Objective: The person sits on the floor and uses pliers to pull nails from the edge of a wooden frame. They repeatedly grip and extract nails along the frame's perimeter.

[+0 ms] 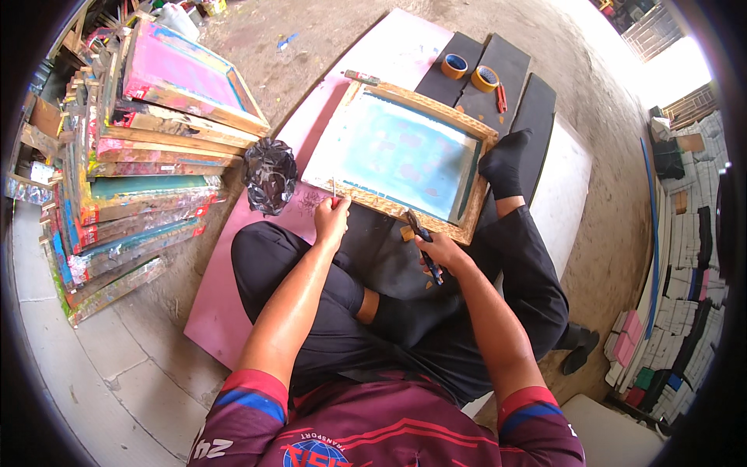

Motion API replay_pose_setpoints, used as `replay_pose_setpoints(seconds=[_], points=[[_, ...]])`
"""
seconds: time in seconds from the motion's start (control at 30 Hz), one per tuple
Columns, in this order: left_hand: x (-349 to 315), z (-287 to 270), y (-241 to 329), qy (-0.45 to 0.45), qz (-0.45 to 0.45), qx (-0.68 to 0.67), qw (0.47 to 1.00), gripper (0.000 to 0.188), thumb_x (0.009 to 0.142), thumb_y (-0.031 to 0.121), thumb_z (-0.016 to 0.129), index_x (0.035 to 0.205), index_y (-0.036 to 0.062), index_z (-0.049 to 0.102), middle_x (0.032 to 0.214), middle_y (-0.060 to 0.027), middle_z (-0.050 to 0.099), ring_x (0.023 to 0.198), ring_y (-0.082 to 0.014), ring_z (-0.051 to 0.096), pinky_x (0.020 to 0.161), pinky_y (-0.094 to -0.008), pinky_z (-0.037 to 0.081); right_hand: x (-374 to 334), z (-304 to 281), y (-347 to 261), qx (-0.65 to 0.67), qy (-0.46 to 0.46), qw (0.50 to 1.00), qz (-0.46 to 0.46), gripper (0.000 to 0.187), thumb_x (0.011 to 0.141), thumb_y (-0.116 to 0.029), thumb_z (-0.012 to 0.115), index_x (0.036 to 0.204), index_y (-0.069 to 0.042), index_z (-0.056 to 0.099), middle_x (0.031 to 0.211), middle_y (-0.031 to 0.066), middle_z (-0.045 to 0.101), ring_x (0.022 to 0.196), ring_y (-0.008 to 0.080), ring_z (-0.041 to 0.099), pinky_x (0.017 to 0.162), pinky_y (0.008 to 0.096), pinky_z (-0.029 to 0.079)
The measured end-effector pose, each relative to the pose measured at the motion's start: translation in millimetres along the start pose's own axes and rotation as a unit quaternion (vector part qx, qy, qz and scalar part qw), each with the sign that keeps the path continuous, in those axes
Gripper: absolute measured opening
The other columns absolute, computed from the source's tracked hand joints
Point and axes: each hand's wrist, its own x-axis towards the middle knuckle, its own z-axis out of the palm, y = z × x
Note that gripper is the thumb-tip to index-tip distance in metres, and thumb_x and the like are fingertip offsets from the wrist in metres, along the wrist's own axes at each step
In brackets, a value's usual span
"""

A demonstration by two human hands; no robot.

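A wooden screen-printing frame [476,132] with pale blue mesh lies tilted in front of my crossed legs. My left hand [332,219] is closed at its near left corner, pinching a thin light-coloured piece that stands up from the fingertips; it is too small to name. In my right hand [442,251] are dark-handled pliers [419,224], their head pointing up beside the frame's near edge. Whether the jaws touch the wood I cannot tell. A crumpled black plastic bag [270,176] sits left of the frame.
Stacked, paint-stained screen frames [167,121] stand at left. Beyond the frame, two tape rolls [484,78] and a red cutter [501,97] rest on black boards [506,58]. A marker-like tube [362,77] lies at the frame's far corner. My foot [506,162] is against its right side.
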Motion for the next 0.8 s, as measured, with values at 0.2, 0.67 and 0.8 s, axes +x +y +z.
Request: replay_pose_setpoints(seconds=[0.2, 0.67, 0.8], points=[[4, 3, -2, -0.010, -0.004, 0.016, 1.000, 0.026, 0.093, 0.024, 0.073, 0.089, 0.0029, 0.059, 0.070, -0.0022, 0.057, 0.042, -0.0088, 0.046, 0.037, -0.0264, 0.035, -6, 6, -19, -0.124, 0.052, 0.990, 0.038, 0.053, 0.099, -0.045, 0.062, 0.096, 0.008, 0.067, 0.074, 0.0154, 0.070, 0.067, 0.0261, 0.073, 0.064, 0.0401, 0.057], [-1, 9, 2, -0.050, -0.009, 0.017, 0.999, 0.027, 0.096, 0.027, 0.072, 0.087, 0.0045, 0.059, 0.070, -0.0011, 0.057, 0.041, -0.0077, 0.045, 0.038, -0.0252, 0.034, -2, 45, 7, -0.212, 0.244, 0.946, -0.023, 0.046, 0.099, -0.046, 0.059, 0.113, -0.003, 0.068, 0.100, 0.0298, 0.071, 0.100, 0.0494, 0.066, 0.089, 0.0568, 0.052], [-7, 3, 3, -0.127, -0.034, 0.030, 0.991, 0.024, 0.095, 0.026, 0.073, 0.093, 0.0038, 0.065, 0.075, -0.0027, 0.063, 0.042, -0.0065, 0.047, 0.038, -0.0236, 0.036, -13, 39, 13, -0.180, 0.189, 0.963, -0.066, 0.048, 0.099, -0.046, 0.060, 0.111, 0.000, 0.068, 0.096, 0.0306, 0.071, 0.099, 0.0477, 0.068, 0.086, 0.0557, 0.053]])
